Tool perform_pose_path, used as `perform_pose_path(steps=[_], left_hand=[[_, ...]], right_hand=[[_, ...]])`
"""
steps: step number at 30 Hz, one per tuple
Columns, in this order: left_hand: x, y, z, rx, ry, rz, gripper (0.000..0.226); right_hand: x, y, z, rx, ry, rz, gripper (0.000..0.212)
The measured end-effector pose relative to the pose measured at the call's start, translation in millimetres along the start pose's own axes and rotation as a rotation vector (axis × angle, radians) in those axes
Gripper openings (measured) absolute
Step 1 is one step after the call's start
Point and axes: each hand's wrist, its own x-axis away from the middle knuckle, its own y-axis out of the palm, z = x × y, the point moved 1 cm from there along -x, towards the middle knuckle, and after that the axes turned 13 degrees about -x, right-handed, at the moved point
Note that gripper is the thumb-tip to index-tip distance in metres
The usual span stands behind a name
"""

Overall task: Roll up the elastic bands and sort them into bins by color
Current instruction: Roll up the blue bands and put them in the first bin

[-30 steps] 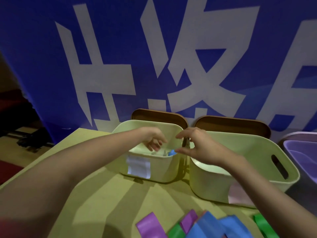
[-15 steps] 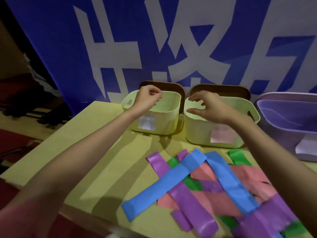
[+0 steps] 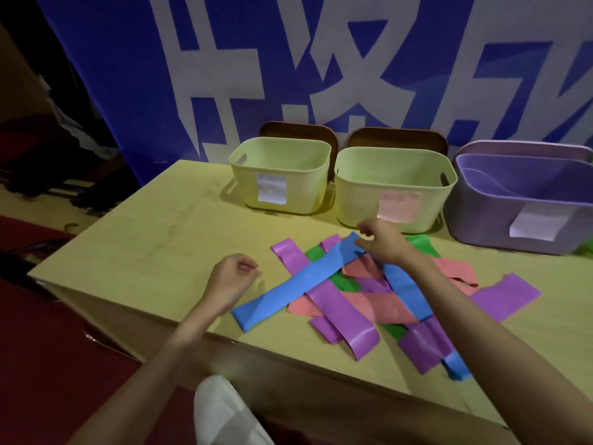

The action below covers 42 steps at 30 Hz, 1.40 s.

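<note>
Head view: my right hand (image 3: 386, 244) sits over the far end of the top blue band (image 3: 300, 282), fingers curled at it, though I cannot tell whether they grip it yet.

That band lies on the surface (image 3: 154, 232) with its long axis slanting from near-left, by my left hand (image 3: 232, 279), up to far-right under my right fingers (image 3: 364, 229); the right hand is the nearer to an end, so I judge the roll starts there. My left hand hovers loosely curled, holding nothing, just beside the band's near end. Counts: two blue bands plainly show, a second blue one (image 3: 406, 292) running toward me; purple, pink and green overlap too much to count. Three bins: left yellow bin (image 3: 282, 175), right yellow bin (image 3: 396, 189), purple bin (image 3: 526, 200).
</note>
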Motion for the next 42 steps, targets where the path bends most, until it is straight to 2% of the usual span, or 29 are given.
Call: perform_pose_path(steps=[3, 6, 9, 11, 16, 20, 25, 27, 30, 34, 37, 39, 42], left_hand=[[31.9, -3.6, -17.8, -0.027, -0.101, 0.144, 0.004], [52.2, -5.5, -28.5, -0.136, -0.136, 0.163, 0.010], [59.8, -4.3, -40.0, -0.263, -0.153, 0.141, 0.024], [61.4, -3.9, -45.7, -0.238, -0.174, 0.092, 0.028], [66.7, -3.2, -44.9, -0.191, -0.185, -0.006, 0.021], [67.1, -3.7, -39.5, 0.049, -0.206, 0.016, 0.018], [65.4, -17.5, -23.1, 0.353, -0.210, 0.087, 0.020], [67.2, -21.6, -10.0, 0.500, -0.175, 0.118, 0.017], [68.6, -19.8, 15.7, 0.587, -0.058, 0.131, 0.020], [72.3, -1.6, 67.3, 0.550, 0.206, 0.072, 0.029], [80.5, 20.6, 108.3, 0.455, 0.507, -0.009, 0.034], [89.4, 37.8, 133.9, 0.346, 0.757, -0.047, 0.029], [108.8, 70.5, 167.8, 0.209, 1.077, -0.119, 0.017]], right_hand=[[-5.0, 17.9, 8.7, 0.012, 0.065, 0.075, 0.026], [-10.2, 23.9, 11.6, 0.065, 0.095, 0.118, 0.022], [-14.6, 27.8, 14.7, 0.040, 0.101, 0.115, 0.017], [-15.6, 31.0, 16.8, 0.001, 0.096, 0.109, 0.014], [-8.5, 32.1, 10.9, -0.153, 0.060, 0.219, 0.012], [3.6, 16.1, 1.1, -0.311, 0.012, 0.327, 0.011], [38.1, -19.3, 2.8, -0.684, 0.023, 0.454, 0.005], [55.1, -32.6, 10.5, -0.796, 0.060, 0.448, 0.007], [77.6, -50.6, 30.7, -0.929, 0.147, 0.437, 0.020], [112.3, -76.6, 61.6, -1.040, 0.209, 0.480, 0.025], [137.7, -103.9, 88.5, -1.123, 0.201, 0.573, 0.025], [150.9, -124.6, 107.5, -1.125, 0.238, 0.647, 0.024], [166.7, -152.3, 133.9, -0.937, 0.284, 0.637, 0.015]])
